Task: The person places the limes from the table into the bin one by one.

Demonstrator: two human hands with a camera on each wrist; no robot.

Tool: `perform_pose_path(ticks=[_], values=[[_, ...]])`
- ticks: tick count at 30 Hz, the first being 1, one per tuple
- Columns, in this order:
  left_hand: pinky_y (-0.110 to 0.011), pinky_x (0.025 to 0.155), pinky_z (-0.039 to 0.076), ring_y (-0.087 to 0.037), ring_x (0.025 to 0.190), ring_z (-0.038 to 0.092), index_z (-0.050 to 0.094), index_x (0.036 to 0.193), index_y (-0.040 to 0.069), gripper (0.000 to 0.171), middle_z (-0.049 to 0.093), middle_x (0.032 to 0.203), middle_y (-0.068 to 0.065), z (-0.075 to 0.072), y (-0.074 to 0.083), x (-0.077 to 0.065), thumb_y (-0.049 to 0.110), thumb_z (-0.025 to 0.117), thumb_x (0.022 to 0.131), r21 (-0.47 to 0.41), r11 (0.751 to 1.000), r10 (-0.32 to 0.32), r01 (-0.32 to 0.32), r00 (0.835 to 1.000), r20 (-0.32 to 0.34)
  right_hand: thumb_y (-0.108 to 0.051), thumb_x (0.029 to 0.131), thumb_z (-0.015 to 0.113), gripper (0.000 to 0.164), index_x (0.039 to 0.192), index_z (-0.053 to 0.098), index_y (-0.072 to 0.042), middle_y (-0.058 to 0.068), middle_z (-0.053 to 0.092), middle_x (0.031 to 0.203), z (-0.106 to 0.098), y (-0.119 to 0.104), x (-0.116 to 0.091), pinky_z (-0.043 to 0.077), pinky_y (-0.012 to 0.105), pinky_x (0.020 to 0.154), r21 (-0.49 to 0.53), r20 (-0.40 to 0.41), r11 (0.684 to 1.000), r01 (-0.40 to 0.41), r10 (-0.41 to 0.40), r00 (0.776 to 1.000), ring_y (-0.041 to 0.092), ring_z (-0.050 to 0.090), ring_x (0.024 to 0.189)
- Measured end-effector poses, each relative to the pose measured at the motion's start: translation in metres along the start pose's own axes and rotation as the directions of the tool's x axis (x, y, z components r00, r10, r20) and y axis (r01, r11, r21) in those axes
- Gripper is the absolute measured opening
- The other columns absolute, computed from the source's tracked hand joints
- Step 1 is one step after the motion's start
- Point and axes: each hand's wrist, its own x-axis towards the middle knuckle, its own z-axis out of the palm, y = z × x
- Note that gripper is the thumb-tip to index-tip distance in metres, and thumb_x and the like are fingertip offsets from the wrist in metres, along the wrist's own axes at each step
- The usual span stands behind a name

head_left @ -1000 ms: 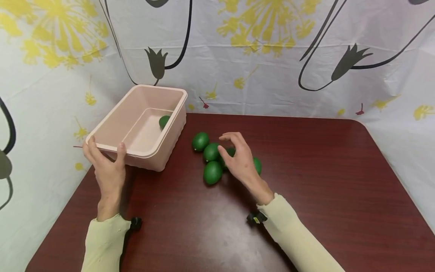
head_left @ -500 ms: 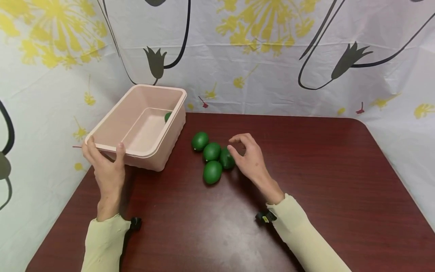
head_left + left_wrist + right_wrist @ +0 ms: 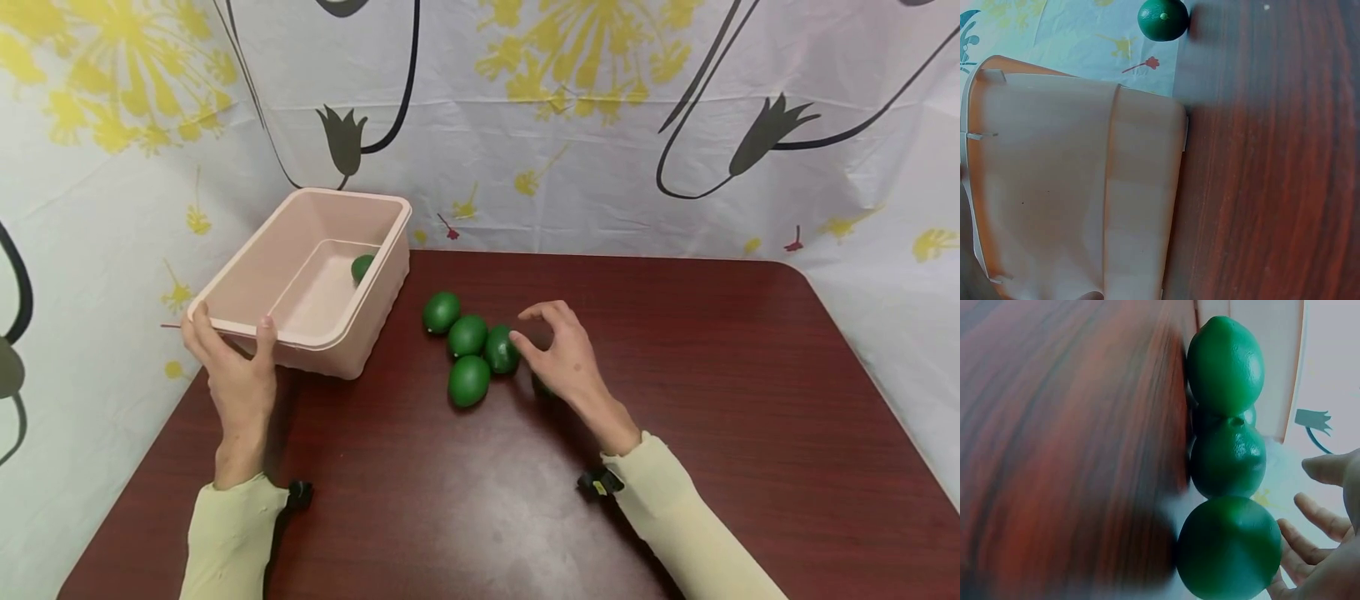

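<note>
In the head view my left hand [image 3: 242, 379] holds the near rim of a pale pink plastic bin [image 3: 386, 292], fingers and thumb at its edge. One green lime [image 3: 362, 267] lies inside, partly hidden by the bin's right wall. Several limes sit clustered on the table, among them a front one [image 3: 468, 381] and a right one [image 3: 502, 349]. My right hand [image 3: 566, 358] hovers just right of the cluster, fingers apart and loosely bent, holding nothing. Below it a further lime [image 3: 1230, 549] shows large in the right wrist view; the hand mostly covers it in the head view.
The dark red wooden table [image 3: 712, 400] extends to the right and front. A white patterned sheet [image 3: 465, 133] hangs behind and at both sides, close to the bin. In the left wrist view the bin's wall [image 3: 1054, 181] fills much of the left side.
My right hand has moved rightward, away from the cluster, uncovering the right lime. The lime in the bin has rolled right and back left. My left hand stays on the rim.
</note>
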Motion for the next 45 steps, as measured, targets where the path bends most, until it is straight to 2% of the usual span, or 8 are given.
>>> perform_pose_path(ticks=[22,29,41,45], values=[[-0.073,0.095,0.036,-0.056,0.111,0.051,0.025,0.163,0.033,0.082,0.013,0.172,0.006,-0.002,0.000,-0.002,0.054,0.060,0.092,0.024,1.000,0.006,-0.006,1.000,-0.007,-0.039,0.088,0.083,0.060,0.135,0.064,-0.008,0.015,0.056,0.137,-0.016,0.020,-0.014,0.046,0.058,0.106,-0.077,0.113,0.993,-0.094,0.102,0.988,0.038,0.053,0.129],[-0.073,0.093,0.036,-0.057,0.110,0.052,0.026,0.163,0.034,0.082,0.014,0.172,0.006,-0.001,0.002,-0.001,0.055,0.061,0.092,0.028,1.000,0.006,-0.005,1.000,-0.008,-0.045,0.084,0.085,0.070,0.139,0.061,-0.010,0.014,0.056,0.137,-0.019,0.022,-0.018,0.047,0.058,0.103,-0.101,0.144,0.990,-0.101,0.115,0.983,0.037,0.054,0.126],[-0.073,0.091,0.037,-0.056,0.107,0.052,0.026,0.163,0.032,0.082,0.015,0.172,0.007,0.001,0.000,-0.001,0.056,0.059,0.092,0.032,0.999,0.016,-0.015,1.000,-0.015,-0.046,0.078,0.089,0.078,0.143,0.058,-0.013,0.014,0.053,0.141,-0.024,0.026,-0.022,0.047,0.058,0.104,-0.125,0.204,0.988,-0.092,0.116,0.972,0.036,0.051,0.130],[-0.073,0.091,0.037,-0.055,0.106,0.052,0.025,0.163,0.032,0.082,0.015,0.172,0.007,0.001,0.000,-0.001,0.056,0.059,0.092,0.040,0.999,0.012,-0.012,1.000,-0.014,-0.046,0.077,0.090,0.082,0.144,0.058,-0.013,0.014,0.054,0.139,-0.025,0.027,-0.025,0.051,0.055,0.099,-0.155,0.228,0.985,-0.079,0.113,0.967,0.035,0.052,0.127]])
